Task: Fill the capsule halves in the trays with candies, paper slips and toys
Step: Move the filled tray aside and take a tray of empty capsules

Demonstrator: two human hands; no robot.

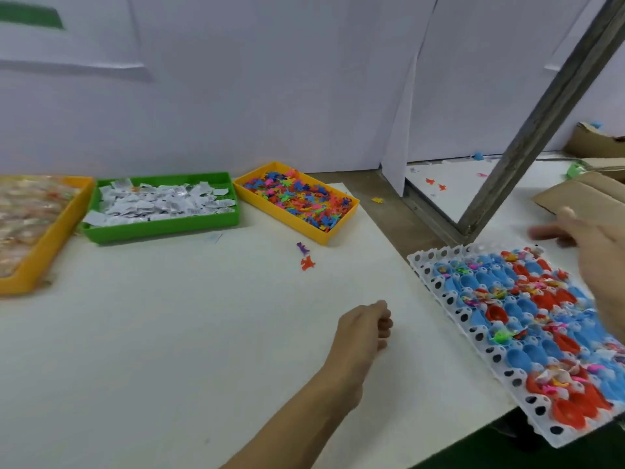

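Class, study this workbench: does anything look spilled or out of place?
Yes. Two small toys, one purple and one red, lie loose on the white table just in front of the yellow toy bin. A yellow one lies beyond the bin's right end.
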